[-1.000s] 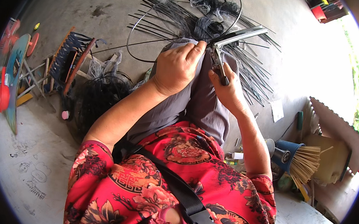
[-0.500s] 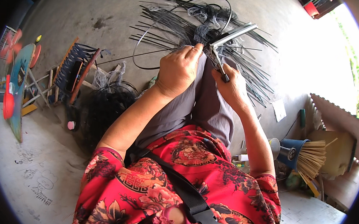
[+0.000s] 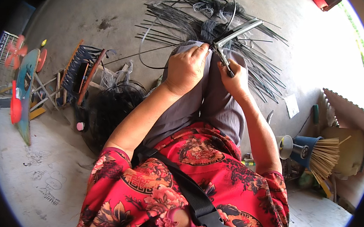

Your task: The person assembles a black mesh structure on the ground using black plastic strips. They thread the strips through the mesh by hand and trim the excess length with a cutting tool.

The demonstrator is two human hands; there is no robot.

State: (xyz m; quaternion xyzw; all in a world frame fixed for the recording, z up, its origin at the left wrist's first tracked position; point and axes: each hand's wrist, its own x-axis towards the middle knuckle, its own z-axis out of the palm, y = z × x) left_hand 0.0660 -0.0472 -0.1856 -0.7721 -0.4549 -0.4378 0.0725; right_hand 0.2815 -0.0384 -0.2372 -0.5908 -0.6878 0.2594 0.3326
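Note:
My left hand (image 3: pixel 187 69) is closed in a pinch on a thin black hoop (image 3: pixel 235 9), which curves out over the floor beyond my knees. My right hand (image 3: pixel 235 81) grips the handles of metal stapling pliers (image 3: pixel 238 32) with a long silver magazine pointing up and to the right. The head of the pliers sits close by my left fingertips, where the hoop's ends run in. Exactly what lies in the jaws is too small to tell. Beyond my hands, a spread of thin black rods (image 3: pixel 172 18) lies on the floor, tangled with dark and whitish netting (image 3: pixel 209 29).
To the left stand a folding stool (image 3: pixel 80 74) with a woven dark seat, a blue board with red parts (image 3: pixel 25 85) and a heap of black mesh (image 3: pixel 113 104). On the right are a blue bucket (image 3: pixel 312 148) of thin sticks and a white paper (image 3: pixel 292 105).
The whole view has shifted slightly. My right fingers have drawn in more tightly around the pliers' handles, while my left hand keeps its pinch on the hoop.

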